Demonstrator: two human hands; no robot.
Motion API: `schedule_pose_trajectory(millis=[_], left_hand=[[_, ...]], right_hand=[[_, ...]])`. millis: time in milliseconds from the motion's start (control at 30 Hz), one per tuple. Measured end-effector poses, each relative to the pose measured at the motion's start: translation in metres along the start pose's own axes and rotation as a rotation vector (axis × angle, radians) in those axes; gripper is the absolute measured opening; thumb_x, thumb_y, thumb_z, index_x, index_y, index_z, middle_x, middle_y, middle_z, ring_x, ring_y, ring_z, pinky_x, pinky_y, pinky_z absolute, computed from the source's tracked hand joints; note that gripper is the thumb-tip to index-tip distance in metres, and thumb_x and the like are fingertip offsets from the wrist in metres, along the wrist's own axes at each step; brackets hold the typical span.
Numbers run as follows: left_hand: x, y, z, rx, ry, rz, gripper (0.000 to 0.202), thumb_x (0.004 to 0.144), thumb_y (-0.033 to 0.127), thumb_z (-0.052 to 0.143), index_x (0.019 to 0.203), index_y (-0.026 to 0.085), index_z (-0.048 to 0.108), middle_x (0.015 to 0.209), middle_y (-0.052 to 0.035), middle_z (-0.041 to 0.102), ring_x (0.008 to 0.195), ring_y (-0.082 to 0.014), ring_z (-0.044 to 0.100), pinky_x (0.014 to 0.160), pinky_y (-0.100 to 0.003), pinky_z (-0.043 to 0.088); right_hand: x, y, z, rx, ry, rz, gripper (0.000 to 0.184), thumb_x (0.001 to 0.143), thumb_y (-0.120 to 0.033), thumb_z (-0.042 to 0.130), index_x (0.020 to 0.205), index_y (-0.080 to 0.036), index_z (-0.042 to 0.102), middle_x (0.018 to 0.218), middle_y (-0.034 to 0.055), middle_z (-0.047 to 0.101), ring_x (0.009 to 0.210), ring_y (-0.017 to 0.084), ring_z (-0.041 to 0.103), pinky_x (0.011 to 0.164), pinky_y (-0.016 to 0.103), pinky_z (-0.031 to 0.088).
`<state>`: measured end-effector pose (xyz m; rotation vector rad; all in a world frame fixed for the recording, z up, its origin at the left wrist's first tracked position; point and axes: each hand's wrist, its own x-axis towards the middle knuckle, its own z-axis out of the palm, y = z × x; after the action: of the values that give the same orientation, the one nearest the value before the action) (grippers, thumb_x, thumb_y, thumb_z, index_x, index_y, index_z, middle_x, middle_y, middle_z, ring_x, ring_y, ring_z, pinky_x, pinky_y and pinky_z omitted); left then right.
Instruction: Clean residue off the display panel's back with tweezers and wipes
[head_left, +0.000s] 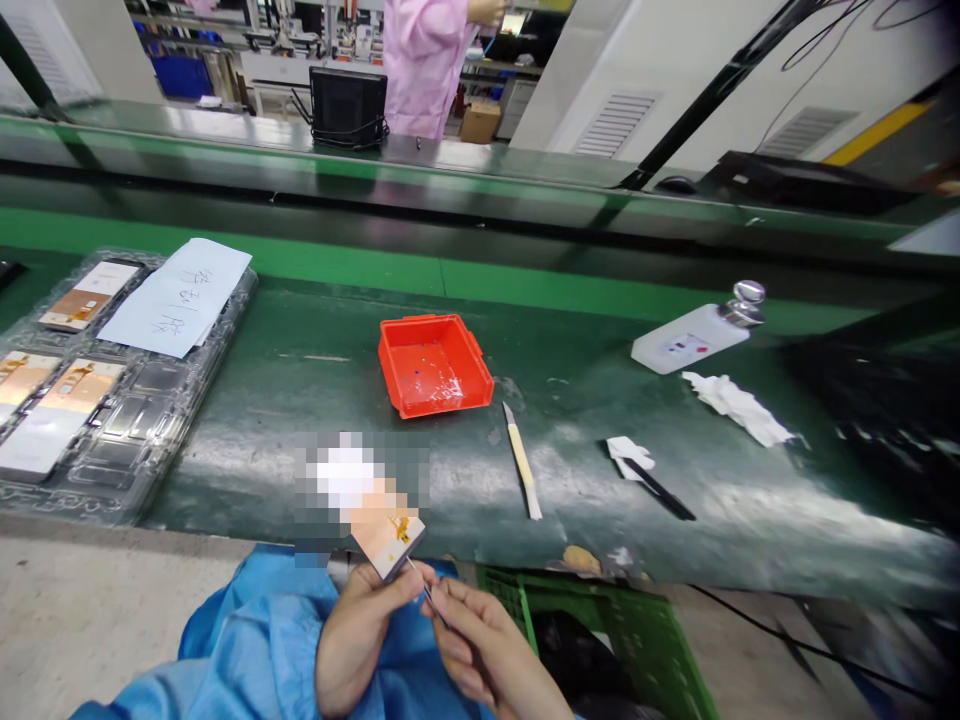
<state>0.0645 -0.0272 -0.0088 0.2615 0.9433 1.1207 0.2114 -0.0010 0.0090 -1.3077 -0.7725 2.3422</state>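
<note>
My left hand (362, 620) is closed round the lower end of a flat phone display panel (384, 525). Its back shows copper-coloured foil and a small gold flex cable; the far part is blurred by pixels. In my right hand (484, 640) is a thin, pointed metal tool (431, 598), perhaps tweezers, pinched between the fingers. Its tip reaches the panel's near edge, beside my left thumb. Both hands are just in front of the table's near edge, over my blue sleeves and lap.
On the green table (315, 400) are a red bin (435, 370), a craft knife (521, 460), a black tool (660, 485) on tissue, a pump bottle (694, 338) and crumpled tissue (735, 408). A clear tray (154, 450) holds several panels and paper. A green crate (645, 640) stands below. A person in pink is beyond.
</note>
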Motion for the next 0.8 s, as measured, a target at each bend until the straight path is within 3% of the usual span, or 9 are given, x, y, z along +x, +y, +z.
schedule_pose_trajectory(millis=[233,367,800], left_hand=[[0.0,0.0002,0.0006,0.003,0.029,-0.005,0.03,0.07,0.04,0.079,0.084,0.013,0.074,0.083,-0.0067,0.067,0.09,-0.0214,0.058,0.091,-0.032,0.039],[0.0,-0.0016,0.0001,-0.006,0.056,-0.015,0.031,0.068,0.04,0.081,0.084,0.015,0.073,0.087,-0.0068,0.067,0.094,-0.0234,0.058,0.094,-0.034,0.039],[-0.0006,0.0041,-0.0014,0.034,-0.036,-0.003,0.031,0.072,0.039,0.078,0.088,0.012,0.076,0.067,-0.0023,0.062,0.078,-0.0175,0.059,0.087,-0.029,0.041]], right_hand=[[-0.0005,0.0059,0.0046,-0.253,0.067,-0.24,0.044,0.083,-0.062,0.058,0.08,-0.02,0.045,0.054,-0.0068,0.053,0.032,0.001,0.029,0.033,0.014,0.016],[-0.0025,0.0093,0.005,-0.348,0.184,-0.317,0.041,0.083,-0.058,0.061,0.077,-0.019,0.05,0.056,-0.0089,0.044,0.035,0.001,0.03,0.034,0.014,0.018],[0.0025,0.0042,0.0034,-0.14,0.087,-0.14,0.048,0.077,-0.065,0.063,0.075,-0.017,0.053,0.047,-0.0113,0.031,0.036,0.002,0.022,0.034,0.015,0.011]])
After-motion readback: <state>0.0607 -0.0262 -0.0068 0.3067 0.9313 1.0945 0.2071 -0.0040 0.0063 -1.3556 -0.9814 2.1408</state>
